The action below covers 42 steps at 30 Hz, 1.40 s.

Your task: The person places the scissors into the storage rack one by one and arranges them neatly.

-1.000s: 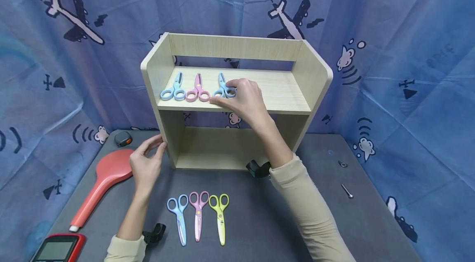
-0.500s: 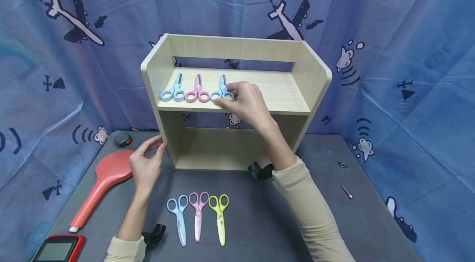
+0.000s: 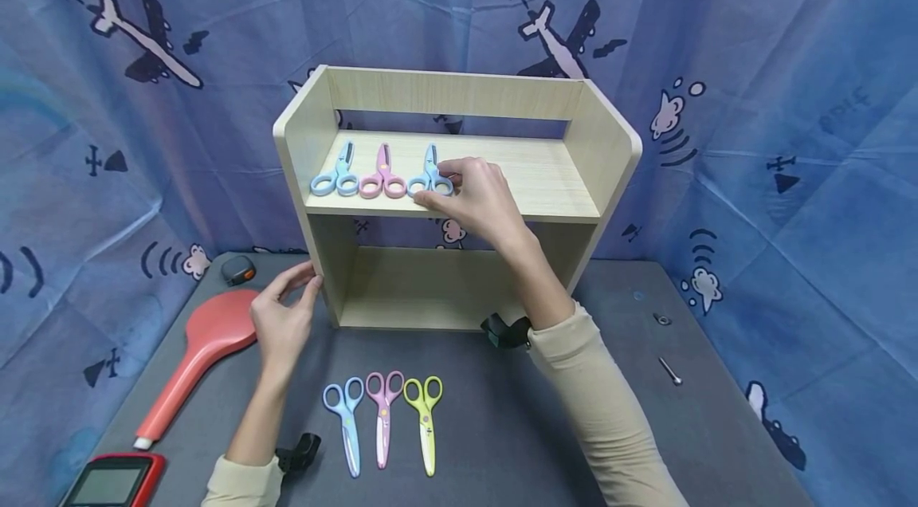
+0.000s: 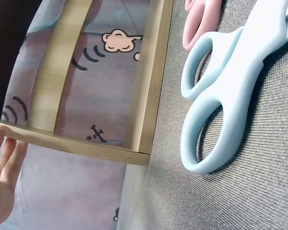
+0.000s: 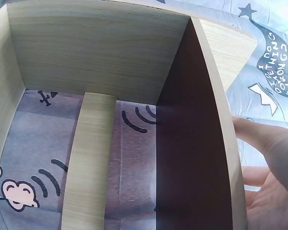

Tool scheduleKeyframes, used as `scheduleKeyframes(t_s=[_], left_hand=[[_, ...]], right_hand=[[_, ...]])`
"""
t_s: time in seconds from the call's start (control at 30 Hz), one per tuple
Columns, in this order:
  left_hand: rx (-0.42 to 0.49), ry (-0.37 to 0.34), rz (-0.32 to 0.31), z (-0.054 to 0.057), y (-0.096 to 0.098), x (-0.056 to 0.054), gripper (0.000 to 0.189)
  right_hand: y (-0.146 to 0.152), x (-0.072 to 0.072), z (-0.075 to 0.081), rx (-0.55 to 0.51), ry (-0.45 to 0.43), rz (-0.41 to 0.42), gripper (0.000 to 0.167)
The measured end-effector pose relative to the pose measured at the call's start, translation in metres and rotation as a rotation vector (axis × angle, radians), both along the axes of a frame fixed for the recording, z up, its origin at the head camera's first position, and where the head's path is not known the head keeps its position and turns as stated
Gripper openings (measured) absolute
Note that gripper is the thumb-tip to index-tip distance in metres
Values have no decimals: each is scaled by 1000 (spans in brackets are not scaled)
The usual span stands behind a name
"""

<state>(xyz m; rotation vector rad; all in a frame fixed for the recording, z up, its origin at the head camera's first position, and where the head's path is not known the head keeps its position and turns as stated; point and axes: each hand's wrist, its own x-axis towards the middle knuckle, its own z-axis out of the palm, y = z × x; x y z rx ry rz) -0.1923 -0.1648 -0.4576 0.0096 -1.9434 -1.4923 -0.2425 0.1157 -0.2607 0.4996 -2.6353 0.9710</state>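
My right hand is at the upper shelf, thumb and fingers around the handles of blue scissors, whose blades point to the back. To their left lie pink scissors and another blue pair in the same row. My left hand touches the left side panel of the wooden shelf unit with its fingertips. In the left wrist view, fingers show against the panel's outer face. The upper board hides the right-hand scissors from the right wrist view.
On the grey table in front lie light blue scissors, pink scissors and yellow scissors. A red paddle-shaped object, a tape measure and a red device with a screen are left; a bolt lies right.
My right hand has slid the blue scissors slightly left, closer to the pink pair, and has stayed there over the last half second. The left hand has not moved.
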Motion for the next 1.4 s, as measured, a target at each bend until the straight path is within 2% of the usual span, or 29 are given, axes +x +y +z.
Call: scheduleKeyframes(t_s=[0.2, 0.4, 0.5, 0.7, 0.87, 0.97, 1.07, 1.27, 1.4], left_hand=[[12, 9, -8, -1, 0, 0, 25], [22, 24, -12, -1, 0, -1, 25], [24, 26, -14, -2, 0, -1, 25], [24, 31, -22, -3, 0, -2, 26], [15, 37, -19, -2, 0, -2, 26], [15, 42, -21, -2, 0, -3, 26], [16, 45, -22, -2, -1, -3, 26], [10, 38, -17, -2, -1, -2, 26], [4, 33, -12, -3, -1, -3, 26]], right_hand=[[3, 3, 0, -22, -7, -2, 54], [9, 14, -2, -117, 16, 42, 59], [13, 24, -5, -162, 38, 70, 57], [20, 52, -16, -187, 114, 142, 50], [29, 76, -34, -194, 122, 262, 46], [35, 85, -47, -208, 60, 351, 46], [40, 88, -63, -224, -28, 446, 46], [40, 85, -100, -225, -204, 595, 46], [34, 82, -133, -190, -325, 660, 45]])
